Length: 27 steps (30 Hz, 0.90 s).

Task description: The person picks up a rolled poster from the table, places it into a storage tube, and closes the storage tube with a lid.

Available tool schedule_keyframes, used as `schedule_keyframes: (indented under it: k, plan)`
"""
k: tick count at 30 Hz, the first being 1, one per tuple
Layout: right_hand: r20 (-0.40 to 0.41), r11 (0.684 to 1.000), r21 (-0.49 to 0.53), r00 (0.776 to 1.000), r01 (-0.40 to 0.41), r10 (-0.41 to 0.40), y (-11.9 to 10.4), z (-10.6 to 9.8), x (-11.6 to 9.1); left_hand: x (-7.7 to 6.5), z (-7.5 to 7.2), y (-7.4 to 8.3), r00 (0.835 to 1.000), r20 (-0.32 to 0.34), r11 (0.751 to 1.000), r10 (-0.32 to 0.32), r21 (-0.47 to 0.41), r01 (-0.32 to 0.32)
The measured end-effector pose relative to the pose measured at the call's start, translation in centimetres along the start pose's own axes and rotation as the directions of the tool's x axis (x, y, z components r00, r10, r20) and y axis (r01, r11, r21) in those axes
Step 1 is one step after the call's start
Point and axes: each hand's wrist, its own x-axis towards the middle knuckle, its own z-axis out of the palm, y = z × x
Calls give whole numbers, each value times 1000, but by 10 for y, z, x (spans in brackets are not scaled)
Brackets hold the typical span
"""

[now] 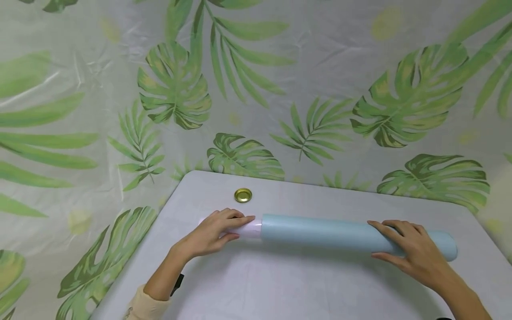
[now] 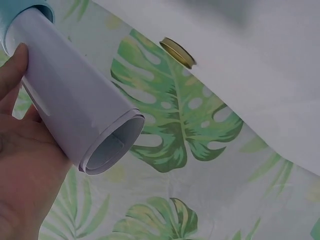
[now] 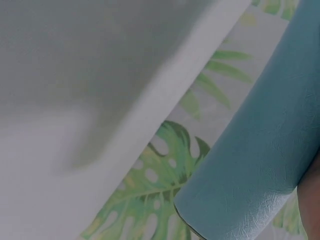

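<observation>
One roll (image 1: 251, 230) partly inside the left end of a tube (image 1: 320, 232), both held above the table (image 1: 300, 289).
Long axes in line, running left to right, tube's right end slightly nearer. Left hand (image 1: 218, 231) grasps the roll just left of the tube's mouth; right hand (image 1: 414, 251) grips the tube toward its right end, well apart from that mouth. Left hand is thus the closer to the joint, tube lying to its right. Lid (image 1: 243, 195) rests on the far left of the table, beyond the left hand.
</observation>
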Motion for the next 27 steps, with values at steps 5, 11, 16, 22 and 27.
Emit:
schedule_keyframes:
  k: [5,11,16,22,27]
  plan:
    - [-5,1000,-1,1000,-4,4,-3,3,2,4,0,1,1000,1,1000,7,10,-7]
    - [-5,1000,10,1000,-1,1,-5,7,5,6,1,3,1000,7,1000,11,10,-11]
    - [-10,1000,8,1000,-3,4,-7,9,5,7,2,3,1000,1,1000,14,20,-14]
    - [-30,1000,-11,1000,3,-3,-7,7,4,6,4,2,1000,-11,1000,-10,-6,10]
    - [-58,999,-33,998,-6,4,-7,6,4,2,3,0,994,-103,999,-32,-43,28]
